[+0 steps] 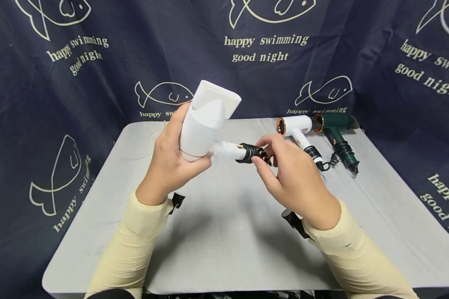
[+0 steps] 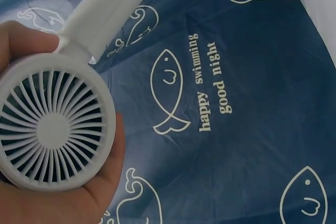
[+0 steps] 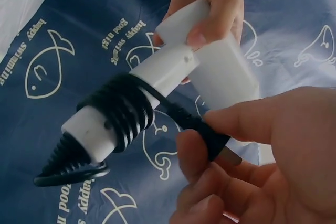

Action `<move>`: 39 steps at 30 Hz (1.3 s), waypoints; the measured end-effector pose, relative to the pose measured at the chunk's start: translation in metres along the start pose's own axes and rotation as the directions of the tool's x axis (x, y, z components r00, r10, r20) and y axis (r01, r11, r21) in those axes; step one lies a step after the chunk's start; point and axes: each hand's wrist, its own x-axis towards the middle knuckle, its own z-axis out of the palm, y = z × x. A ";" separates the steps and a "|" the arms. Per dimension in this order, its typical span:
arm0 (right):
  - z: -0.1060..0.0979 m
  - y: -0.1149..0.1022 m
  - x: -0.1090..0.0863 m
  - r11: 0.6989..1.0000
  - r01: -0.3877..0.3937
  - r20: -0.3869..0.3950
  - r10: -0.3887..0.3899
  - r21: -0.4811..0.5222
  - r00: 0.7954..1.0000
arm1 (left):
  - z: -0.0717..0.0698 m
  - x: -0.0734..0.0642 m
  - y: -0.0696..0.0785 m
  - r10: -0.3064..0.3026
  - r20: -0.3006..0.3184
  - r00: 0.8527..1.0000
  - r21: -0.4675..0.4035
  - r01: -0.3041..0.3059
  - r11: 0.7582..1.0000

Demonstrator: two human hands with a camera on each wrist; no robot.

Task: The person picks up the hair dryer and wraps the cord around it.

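Observation:
My left hand [image 1: 170, 151] grips the barrel of a white hair dryer [image 1: 202, 128], held up over the table with its flat nozzle pointing up and away. In the left wrist view the round slotted grille [image 2: 52, 129] at its back faces the camera. The handle points right, and a black cord [image 3: 118, 106] is wound around it in several turns. My right hand [image 1: 295, 178] is at the handle's end; in the right wrist view its thumb and fingers pinch the black plug [image 3: 210, 140] at the cord's end, metal prong showing.
At the table's back right lie a white hair dryer with a copper rim [image 1: 297, 124] and a dark green hair dryer [image 1: 338, 133], both with cords wrapped on their handles. A navy curtain [image 1: 265, 83] with fish prints hangs behind the pale table [image 1: 217, 257].

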 end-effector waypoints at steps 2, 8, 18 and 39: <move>0.001 0.003 0.002 0.999 -0.010 -0.030 0.011 0.038 0.999 | -0.003 0.001 0.007 -0.005 0.026 1.000 -0.004 0.005 1.000; 0.015 0.015 0.006 0.969 0.009 -0.109 0.018 0.247 0.994 | -0.016 0.003 0.023 -0.029 0.132 0.991 -0.087 0.041 0.995; 0.045 0.026 0.008 0.893 0.066 -0.150 0.001 0.445 0.989 | -0.023 0.004 0.021 -0.145 0.249 0.958 -0.233 0.205 0.951; 0.079 0.062 -0.007 0.995 -0.057 0.118 0.047 0.086 0.992 | 0.001 -0.002 -0.042 -0.520 0.300 0.800 -0.016 0.549 0.836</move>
